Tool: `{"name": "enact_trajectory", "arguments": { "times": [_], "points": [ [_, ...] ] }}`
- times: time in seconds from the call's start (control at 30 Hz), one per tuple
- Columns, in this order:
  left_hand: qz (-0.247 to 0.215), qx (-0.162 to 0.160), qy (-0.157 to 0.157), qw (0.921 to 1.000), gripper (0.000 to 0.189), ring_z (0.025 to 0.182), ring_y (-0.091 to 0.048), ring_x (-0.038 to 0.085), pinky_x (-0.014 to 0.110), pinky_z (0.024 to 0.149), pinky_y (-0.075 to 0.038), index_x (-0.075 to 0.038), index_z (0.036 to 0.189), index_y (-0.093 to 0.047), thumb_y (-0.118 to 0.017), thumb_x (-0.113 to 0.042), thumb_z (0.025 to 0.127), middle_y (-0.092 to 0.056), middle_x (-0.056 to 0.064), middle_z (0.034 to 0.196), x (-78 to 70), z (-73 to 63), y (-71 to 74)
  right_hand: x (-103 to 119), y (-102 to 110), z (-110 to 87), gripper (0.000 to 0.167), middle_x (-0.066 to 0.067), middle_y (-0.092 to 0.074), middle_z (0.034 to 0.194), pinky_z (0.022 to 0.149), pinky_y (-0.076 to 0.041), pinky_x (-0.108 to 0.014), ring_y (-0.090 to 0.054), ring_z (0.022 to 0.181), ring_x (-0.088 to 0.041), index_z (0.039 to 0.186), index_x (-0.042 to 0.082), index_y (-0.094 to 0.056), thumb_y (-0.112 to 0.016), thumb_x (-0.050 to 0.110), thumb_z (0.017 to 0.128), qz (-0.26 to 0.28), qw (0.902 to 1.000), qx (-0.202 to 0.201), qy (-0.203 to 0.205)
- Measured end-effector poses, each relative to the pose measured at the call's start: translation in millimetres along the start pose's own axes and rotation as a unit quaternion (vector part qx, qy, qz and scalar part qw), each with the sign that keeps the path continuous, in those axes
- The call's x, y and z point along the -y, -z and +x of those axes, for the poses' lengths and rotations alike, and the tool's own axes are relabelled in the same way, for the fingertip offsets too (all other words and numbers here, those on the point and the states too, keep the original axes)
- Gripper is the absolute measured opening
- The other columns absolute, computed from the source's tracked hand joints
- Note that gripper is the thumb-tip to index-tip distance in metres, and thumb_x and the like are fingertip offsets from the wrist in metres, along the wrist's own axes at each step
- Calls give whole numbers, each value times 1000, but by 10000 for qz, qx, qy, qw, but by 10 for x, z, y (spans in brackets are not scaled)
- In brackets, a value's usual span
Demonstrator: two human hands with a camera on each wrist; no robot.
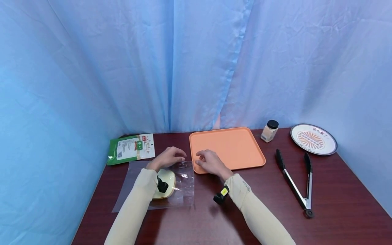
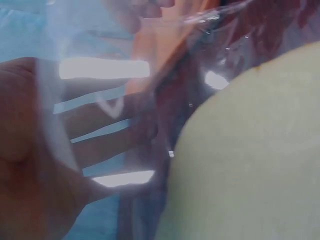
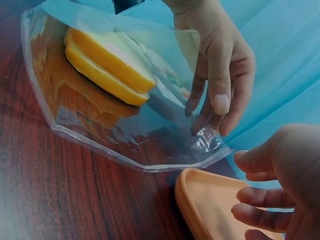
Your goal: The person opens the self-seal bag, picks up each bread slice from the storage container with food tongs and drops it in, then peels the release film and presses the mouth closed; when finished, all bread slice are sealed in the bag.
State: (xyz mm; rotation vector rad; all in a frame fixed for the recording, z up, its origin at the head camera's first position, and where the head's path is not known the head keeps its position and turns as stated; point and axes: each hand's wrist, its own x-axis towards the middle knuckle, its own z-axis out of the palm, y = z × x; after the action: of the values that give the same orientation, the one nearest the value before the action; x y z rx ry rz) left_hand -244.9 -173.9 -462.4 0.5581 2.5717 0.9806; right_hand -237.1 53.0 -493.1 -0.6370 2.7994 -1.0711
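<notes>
A clear plastic bag [image 1: 186, 190] lies at the left of the table with two bread slices [image 3: 107, 65] stacked inside it. In the left wrist view the pale face of the bread [image 2: 250, 150] fills the right side. My left hand [image 1: 167, 158] is over the bag's far edge, fingers loosely bent; in the right wrist view some of its fingers show through the film. Across from it, my right hand [image 1: 211, 162] hovers by the tray's left edge near the bag's corner, its fingers relaxed and apart with nothing between them.
An orange tray [image 1: 229, 146] sits at the back middle. Behind the bag lies a green and white food packet [image 1: 131, 149]. To the right are a black-lidded jar [image 1: 270, 131], a patterned plate [image 1: 326, 141] and spread tongs [image 1: 294, 187]. Blue curtains [image 1: 147, 68] close off the back.
</notes>
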Motion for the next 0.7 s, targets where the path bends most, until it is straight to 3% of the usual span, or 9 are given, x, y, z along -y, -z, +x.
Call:
{"name": "enact_trajectory", "arguments": {
  "times": [0.27,0.5,0.7],
  "points": [
    [-82,198,-10,9998,20,90,-65,14,31,84,-57,-3,112,-75,-66,-8,95,-76,11,107,50,57,-111,34,-66,58,29,-11,-71,99,78,-55,-35,-65,90,-22,117,3,-71,-69,14,90,-161,9996,178,148],
    [-18,-77,-106,9999,12,80,-60,10,22,73,-51,-5,100,-78,-68,-7,93,-76,8,94,87,73,-173,61,-132,83,26,-9,-73,99,79,-56,-34,-68,90,-20,113,4,-73,-69,17,91,-238,9992,186,280],
    [-248,-249,-121,9993,13,69,-57,8,19,63,-48,-3,92,-78,-65,-4,93,-73,7,80,115,71,-205,96,-167,119,20,-7,-75,93,77,-56,-33,-68,85,-18,106,6,-75,-67,16,91,-346,9991,93,222]
  ]
}}
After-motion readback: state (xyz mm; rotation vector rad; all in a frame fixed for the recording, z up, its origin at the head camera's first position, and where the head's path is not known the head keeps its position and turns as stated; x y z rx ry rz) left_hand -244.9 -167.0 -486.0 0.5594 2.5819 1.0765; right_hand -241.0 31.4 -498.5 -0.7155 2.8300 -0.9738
